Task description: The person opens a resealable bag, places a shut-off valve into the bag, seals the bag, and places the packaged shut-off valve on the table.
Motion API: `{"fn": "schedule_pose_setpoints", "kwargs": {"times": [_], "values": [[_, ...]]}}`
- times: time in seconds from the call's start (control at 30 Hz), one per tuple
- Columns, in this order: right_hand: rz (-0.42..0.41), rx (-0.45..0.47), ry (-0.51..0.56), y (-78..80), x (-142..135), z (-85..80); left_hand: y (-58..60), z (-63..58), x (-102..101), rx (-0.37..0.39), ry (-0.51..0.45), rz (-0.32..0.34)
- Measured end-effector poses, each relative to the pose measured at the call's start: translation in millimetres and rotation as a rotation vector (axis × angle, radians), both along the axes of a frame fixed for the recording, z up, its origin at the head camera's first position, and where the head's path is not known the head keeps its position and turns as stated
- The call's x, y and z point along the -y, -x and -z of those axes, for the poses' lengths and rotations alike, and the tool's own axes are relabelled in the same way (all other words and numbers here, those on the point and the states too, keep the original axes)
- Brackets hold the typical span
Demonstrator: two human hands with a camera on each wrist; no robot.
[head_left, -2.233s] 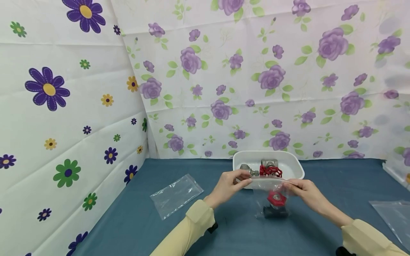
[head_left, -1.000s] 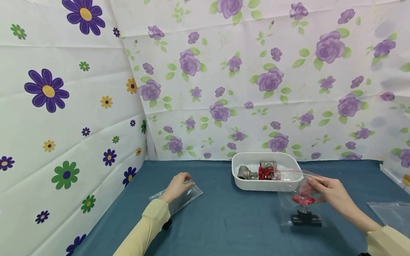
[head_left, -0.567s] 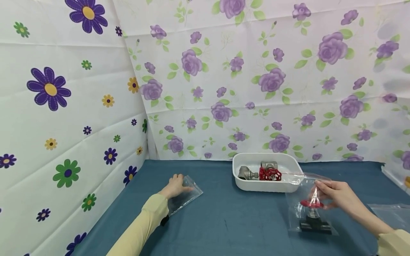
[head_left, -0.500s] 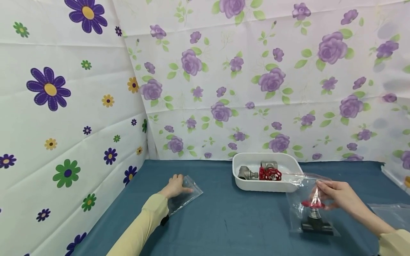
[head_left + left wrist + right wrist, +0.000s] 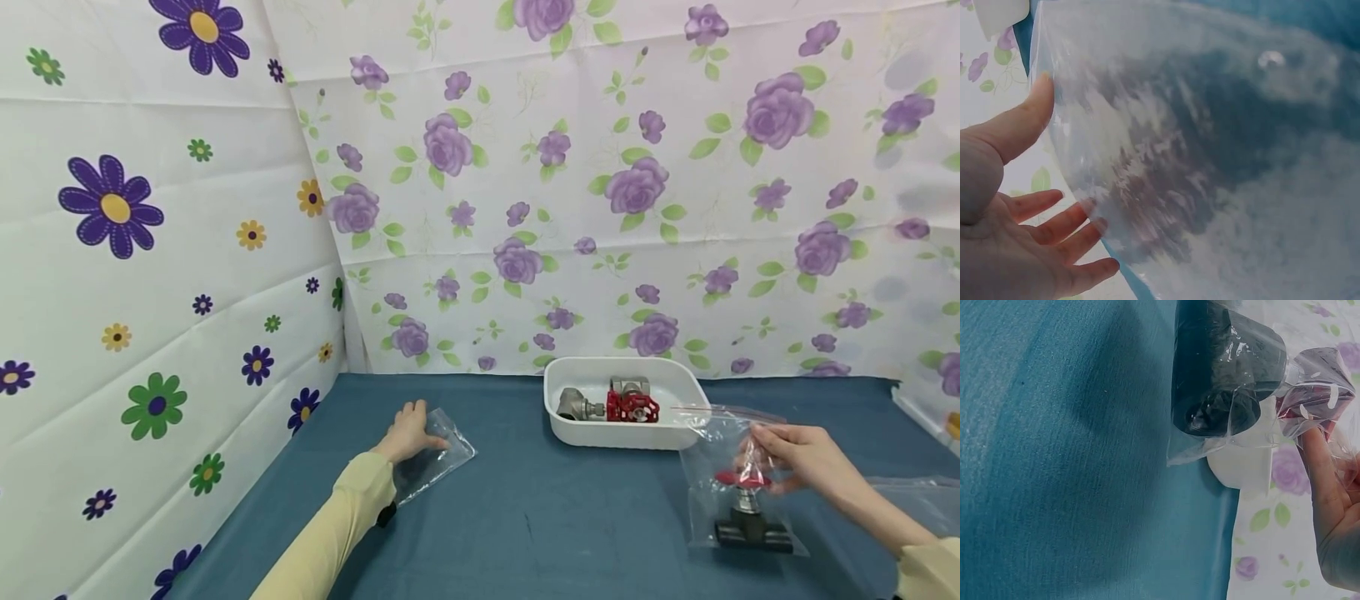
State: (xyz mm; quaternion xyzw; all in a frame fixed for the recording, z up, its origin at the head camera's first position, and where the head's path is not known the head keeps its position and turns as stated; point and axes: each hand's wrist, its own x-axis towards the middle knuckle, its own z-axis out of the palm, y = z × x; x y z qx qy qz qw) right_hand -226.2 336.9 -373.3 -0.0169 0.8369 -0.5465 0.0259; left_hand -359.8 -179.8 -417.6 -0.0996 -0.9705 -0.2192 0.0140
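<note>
Valve (image 5: 752, 532) is bagged, can't tell if it's zipped: my right hand (image 5: 806, 460) pinches the clear bag (image 5: 703, 492) near its top, front-right of the white tub (image 5: 622, 435). Grey and red fittings (image 5: 573, 405) in there are unbagged. Left hand (image 5: 407, 435), fingers loosely spread, touches a flat bag (image 5: 454, 450), seemingly empty.

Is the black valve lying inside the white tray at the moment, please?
No, the black valve is inside a clear bag held in the right grip, outside the white tray.
</note>
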Motion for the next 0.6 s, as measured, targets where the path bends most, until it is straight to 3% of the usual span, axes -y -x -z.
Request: {"fn": "schedule_pose_setpoints", "kwargs": {"times": [0.33, 0.6], "values": [[0.007, 0.03, 0.018, 1.1, -7, 4.1, 1.4, -1.7, 2, -0.057, -0.047, 0.051], [-0.016, 0.085, 0.058, 2.6, -15, 6.4, 0.8, -3.7, 3, -0.019, -0.152, 0.112]]}}
